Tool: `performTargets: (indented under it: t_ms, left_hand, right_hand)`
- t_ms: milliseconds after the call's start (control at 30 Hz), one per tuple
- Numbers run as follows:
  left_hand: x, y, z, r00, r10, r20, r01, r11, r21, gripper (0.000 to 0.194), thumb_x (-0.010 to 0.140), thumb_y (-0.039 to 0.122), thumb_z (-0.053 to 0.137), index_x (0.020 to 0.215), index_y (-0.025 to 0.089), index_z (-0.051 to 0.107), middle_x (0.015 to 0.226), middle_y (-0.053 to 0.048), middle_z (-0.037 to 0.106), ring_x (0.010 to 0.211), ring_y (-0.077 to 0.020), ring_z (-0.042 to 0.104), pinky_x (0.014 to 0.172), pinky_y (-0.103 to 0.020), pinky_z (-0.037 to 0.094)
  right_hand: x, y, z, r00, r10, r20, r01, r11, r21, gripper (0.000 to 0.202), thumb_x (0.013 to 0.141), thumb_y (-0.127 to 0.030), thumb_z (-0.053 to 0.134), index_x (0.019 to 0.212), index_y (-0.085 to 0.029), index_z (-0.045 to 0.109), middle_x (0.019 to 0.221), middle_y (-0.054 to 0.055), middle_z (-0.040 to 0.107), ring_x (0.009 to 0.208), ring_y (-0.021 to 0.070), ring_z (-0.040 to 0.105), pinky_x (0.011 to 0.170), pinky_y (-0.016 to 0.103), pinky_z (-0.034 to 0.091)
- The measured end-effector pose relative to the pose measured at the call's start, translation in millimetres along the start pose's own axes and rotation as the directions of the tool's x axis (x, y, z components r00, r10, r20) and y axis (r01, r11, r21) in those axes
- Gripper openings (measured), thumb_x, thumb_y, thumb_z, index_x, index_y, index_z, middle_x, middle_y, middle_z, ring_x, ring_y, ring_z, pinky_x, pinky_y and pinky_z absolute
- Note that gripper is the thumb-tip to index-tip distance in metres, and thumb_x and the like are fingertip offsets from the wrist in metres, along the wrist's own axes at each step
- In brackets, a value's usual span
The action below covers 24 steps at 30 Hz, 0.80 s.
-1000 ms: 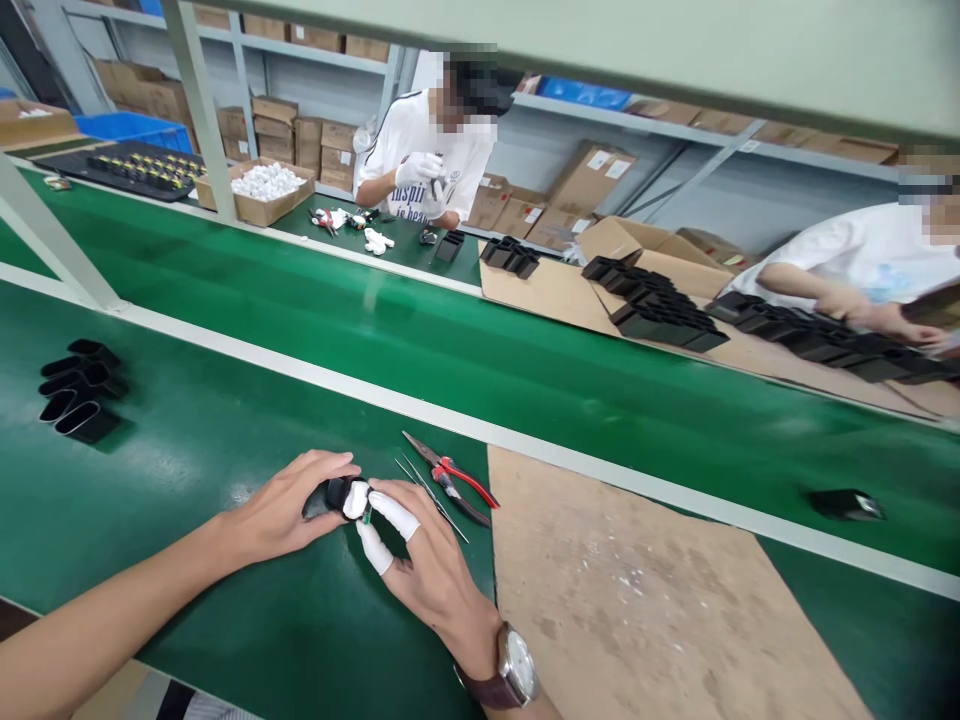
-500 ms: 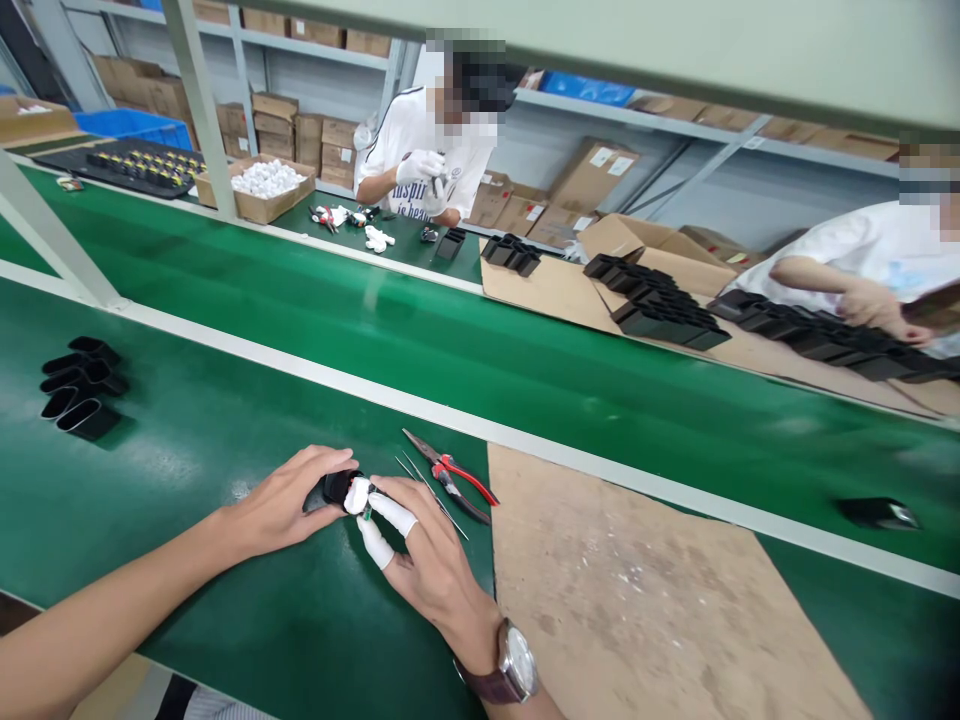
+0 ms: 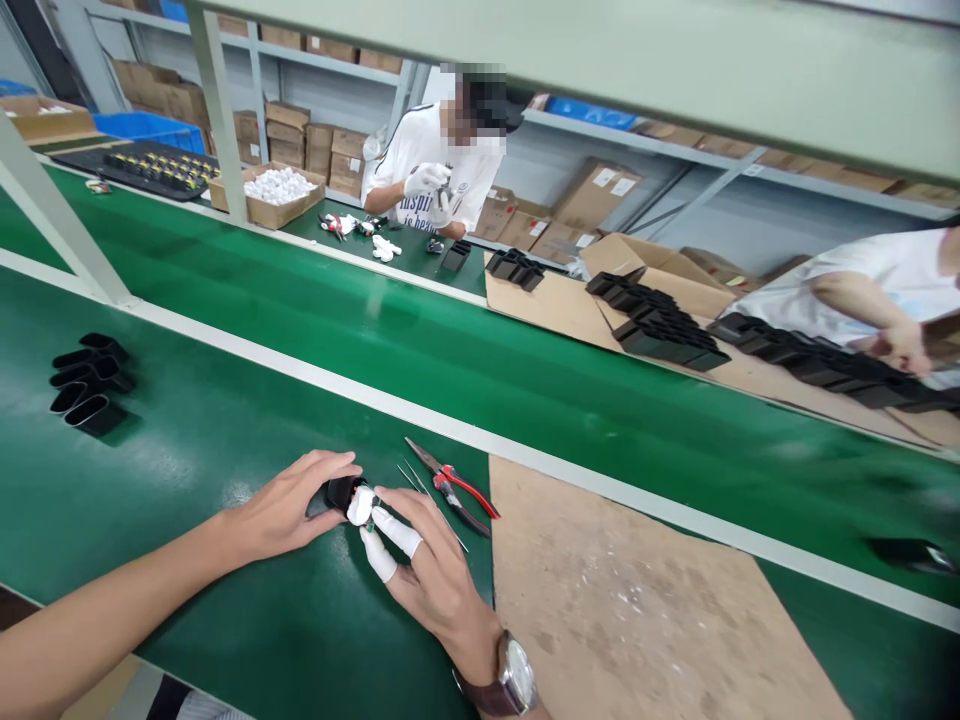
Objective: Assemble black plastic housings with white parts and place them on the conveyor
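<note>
My left hand (image 3: 296,505) is wrapped round a black hollow casing (image 3: 343,491) above the green bench. At the casing's open end sits a white soft piece (image 3: 361,505), with a bit of green board beside it. My right hand (image 3: 427,565), with white covers on two fingers and a watch at the wrist, grips the white piece and board from the right. Just beyond that hand lie red-and-black pliers (image 3: 450,485) and thin metal tweezers (image 3: 433,503).
Several black casings (image 3: 94,385) stand at the left. A cardboard sheet (image 3: 645,590) lies at the right. Beyond the white rail runs a green belt (image 3: 450,340) with a black part (image 3: 911,553) on it. Two people work across it, near rows of black casings (image 3: 660,325).
The black part on the belt has moved to the right. The view has shifted slightly. Both my hands keep nearly the same hold, and the white piece shows a little more.
</note>
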<state>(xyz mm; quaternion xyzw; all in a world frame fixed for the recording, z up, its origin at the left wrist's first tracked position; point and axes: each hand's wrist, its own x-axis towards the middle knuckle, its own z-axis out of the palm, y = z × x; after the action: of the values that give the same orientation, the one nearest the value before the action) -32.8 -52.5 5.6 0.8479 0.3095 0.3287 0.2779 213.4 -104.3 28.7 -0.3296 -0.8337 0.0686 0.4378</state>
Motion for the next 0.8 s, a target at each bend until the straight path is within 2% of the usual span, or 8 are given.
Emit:
performTargets:
  t_ms: [133,400,800]
  left_hand:
    - [-0.6,-0.1,-1.0,1.0,0.021,-0.017,-0.021,1.0,-0.002,0.073,0.104,0.021,0.061,0.164,0.03,0.022,0.142,-0.011,0.066,0.135,-0.0262,0.058,0.11,-0.048,0.054]
    - [0.0,2.9,-2.6,0.999,0.042,-0.013,-0.042,0.999,-0.007,0.073,0.104,0.02,0.061,0.164,0.031,0.021,0.142,-0.011,0.065,0.135,-0.027,0.058,0.111,-0.05,0.054]
    - [-1.7,2.9,-2.3,0.998,0.058,-0.029,-0.059,0.998,-0.027,0.074,0.103,0.019,0.063,0.164,0.031,0.023,0.141,-0.012,0.066,0.134,-0.0268,0.059,0.109,-0.047,0.057]
  right_hand:
    - [-2.9,-0.6,0.7,0.999,-0.016,-0.029,0.016,1.0,0.009,0.063,0.085,0.008,0.07,0.142,-0.015,0.055,0.133,0.021,0.067,0.119,0.032,0.064,0.09,0.053,0.063]
    - [0.9,-3.5,1.2,1.0,-0.01,-0.029,0.009,1.0,-0.024,0.062,0.089,0.004,0.069,0.145,-0.021,0.054,0.132,0.018,0.069,0.119,0.0315,0.067,0.089,0.053,0.064]
    - [0.5,-1.4,5.0,0.999,-0.041,-0.027,0.04,0.999,-0.034,0.062,0.087,0.006,0.07,0.142,-0.018,0.056,0.131,0.019,0.069,0.117,0.0315,0.067,0.088,0.052,0.065]
